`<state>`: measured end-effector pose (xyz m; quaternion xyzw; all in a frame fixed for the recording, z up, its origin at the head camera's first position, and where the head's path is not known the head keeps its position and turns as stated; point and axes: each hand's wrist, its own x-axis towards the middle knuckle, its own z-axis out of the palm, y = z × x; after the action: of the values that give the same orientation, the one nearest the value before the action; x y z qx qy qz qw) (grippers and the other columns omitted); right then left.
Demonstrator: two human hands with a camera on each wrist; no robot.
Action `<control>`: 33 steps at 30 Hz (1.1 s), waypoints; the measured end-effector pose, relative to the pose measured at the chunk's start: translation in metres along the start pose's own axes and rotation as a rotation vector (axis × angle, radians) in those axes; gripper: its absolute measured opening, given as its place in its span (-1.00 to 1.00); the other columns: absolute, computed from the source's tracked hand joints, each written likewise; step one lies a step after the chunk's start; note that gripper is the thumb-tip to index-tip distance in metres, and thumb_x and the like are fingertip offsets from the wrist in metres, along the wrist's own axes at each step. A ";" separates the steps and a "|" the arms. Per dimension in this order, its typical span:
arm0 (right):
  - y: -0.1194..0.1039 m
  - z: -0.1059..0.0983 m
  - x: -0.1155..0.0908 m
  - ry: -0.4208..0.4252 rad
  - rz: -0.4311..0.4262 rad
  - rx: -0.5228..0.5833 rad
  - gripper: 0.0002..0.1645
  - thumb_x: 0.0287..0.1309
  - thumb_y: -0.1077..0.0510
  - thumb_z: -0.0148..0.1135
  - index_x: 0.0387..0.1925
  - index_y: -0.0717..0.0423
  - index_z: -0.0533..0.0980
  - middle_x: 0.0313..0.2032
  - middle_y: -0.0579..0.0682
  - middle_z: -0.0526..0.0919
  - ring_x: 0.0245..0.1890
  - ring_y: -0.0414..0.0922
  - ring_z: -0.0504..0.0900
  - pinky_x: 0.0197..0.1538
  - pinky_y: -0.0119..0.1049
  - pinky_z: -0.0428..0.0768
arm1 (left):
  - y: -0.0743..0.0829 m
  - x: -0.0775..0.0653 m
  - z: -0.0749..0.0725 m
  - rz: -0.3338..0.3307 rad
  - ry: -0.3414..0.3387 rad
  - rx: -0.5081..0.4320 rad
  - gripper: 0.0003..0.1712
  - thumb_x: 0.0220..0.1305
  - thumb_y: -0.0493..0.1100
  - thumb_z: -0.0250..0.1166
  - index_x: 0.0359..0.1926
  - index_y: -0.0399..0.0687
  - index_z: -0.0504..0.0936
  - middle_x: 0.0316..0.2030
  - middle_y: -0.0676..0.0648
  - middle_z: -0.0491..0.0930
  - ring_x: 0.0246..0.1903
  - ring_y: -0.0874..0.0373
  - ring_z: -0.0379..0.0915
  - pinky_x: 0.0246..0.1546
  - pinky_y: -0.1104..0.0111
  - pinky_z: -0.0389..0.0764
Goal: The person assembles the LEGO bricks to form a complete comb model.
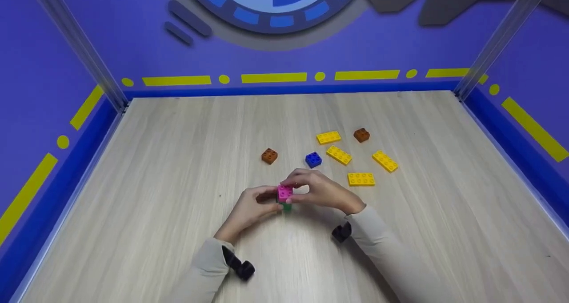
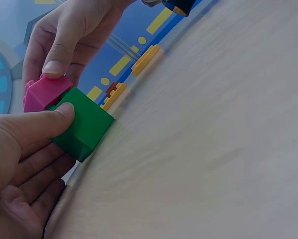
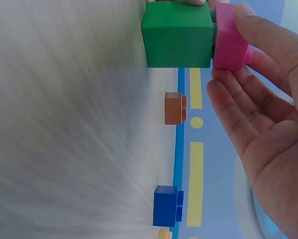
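Note:
A tall green toy brick (image 3: 178, 42) stands on the table, its studs partly showing under a thinner pink brick (image 3: 229, 37). In the head view the pink brick (image 1: 285, 193) hides most of the green one. My left hand (image 1: 251, 209) grips the green brick (image 2: 86, 124) from the left, thumb on its near face. From the right, my right hand (image 1: 318, 189) pinches the pink brick between thumb and fingers. In the right wrist view a narrow gap with green studs shows between the two bricks.
Beyond the hands lie a blue brick (image 1: 313, 160), a brown brick (image 1: 269, 156) and, further right, another brown brick (image 1: 361, 135). Several yellow bricks (image 1: 361, 179) are spread to the right. Purple panels (image 1: 275, 61) wall the table's back and sides.

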<state>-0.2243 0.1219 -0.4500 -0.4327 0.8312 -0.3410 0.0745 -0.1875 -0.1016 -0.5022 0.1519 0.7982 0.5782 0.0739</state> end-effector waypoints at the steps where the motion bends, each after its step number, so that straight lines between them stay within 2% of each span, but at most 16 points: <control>1: 0.000 0.000 0.000 0.001 0.001 -0.001 -0.55 0.16 -0.01 0.31 0.06 0.09 0.59 -0.04 -0.05 0.64 -0.02 -0.16 0.59 0.10 -0.32 0.61 | 0.000 0.000 0.000 0.002 -0.001 0.004 -0.50 0.05 -0.17 0.47 0.07 -0.10 0.63 0.02 -0.10 0.65 0.08 0.02 0.53 0.18 0.21 0.51; 6: -0.003 0.001 0.001 0.005 0.002 -0.016 -0.55 0.16 -0.01 0.31 0.05 0.09 0.59 -0.06 -0.05 0.64 -0.05 -0.18 0.59 0.06 -0.33 0.63 | 0.000 0.000 -0.001 0.001 -0.002 0.011 -0.51 0.05 -0.16 0.46 0.06 -0.09 0.64 0.01 -0.08 0.65 0.08 0.04 0.53 0.18 0.22 0.51; 13: -0.006 0.001 0.001 0.013 -0.005 -0.047 -0.57 0.16 0.01 0.32 0.03 0.12 0.61 -0.18 -0.04 0.61 -0.12 -0.17 0.59 0.02 -0.24 0.64 | 0.000 0.001 0.000 0.014 0.005 0.015 -0.52 0.05 -0.17 0.46 0.05 -0.11 0.64 0.00 -0.10 0.66 0.06 0.02 0.55 0.16 0.24 0.53; 21: -0.006 0.001 0.001 0.010 0.021 -0.038 -0.58 0.15 0.01 0.33 0.02 0.09 0.61 -0.22 -0.08 0.60 -0.13 -0.20 0.59 0.04 -0.33 0.62 | 0.001 0.001 0.000 -0.019 -0.004 0.014 -0.51 0.04 -0.16 0.47 0.06 -0.08 0.63 0.02 -0.06 0.65 0.08 0.06 0.53 0.20 0.20 0.49; 26: -0.006 0.001 0.002 0.014 0.025 -0.035 -0.60 0.14 0.01 0.34 0.00 0.08 0.62 -0.24 -0.10 0.60 -0.16 -0.20 0.59 0.03 -0.32 0.62 | 0.001 0.001 0.000 -0.011 -0.011 0.010 -0.50 0.05 -0.15 0.47 0.06 -0.08 0.63 0.02 -0.06 0.65 0.09 0.05 0.53 0.21 0.17 0.48; 33: -0.008 0.001 0.003 -0.001 0.054 -0.013 -0.62 0.14 0.05 0.35 -0.02 0.09 0.63 -0.24 -0.07 0.59 -0.17 -0.11 0.58 0.01 -0.22 0.63 | 0.000 0.001 -0.001 -0.028 -0.012 -0.018 -0.50 0.05 -0.16 0.47 0.07 -0.08 0.63 0.03 -0.07 0.65 0.09 0.06 0.53 0.20 0.17 0.49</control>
<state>-0.2203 0.1156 -0.4450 -0.4110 0.8447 -0.3331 0.0813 -0.1883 -0.1020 -0.5015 0.1436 0.7945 0.5834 0.0879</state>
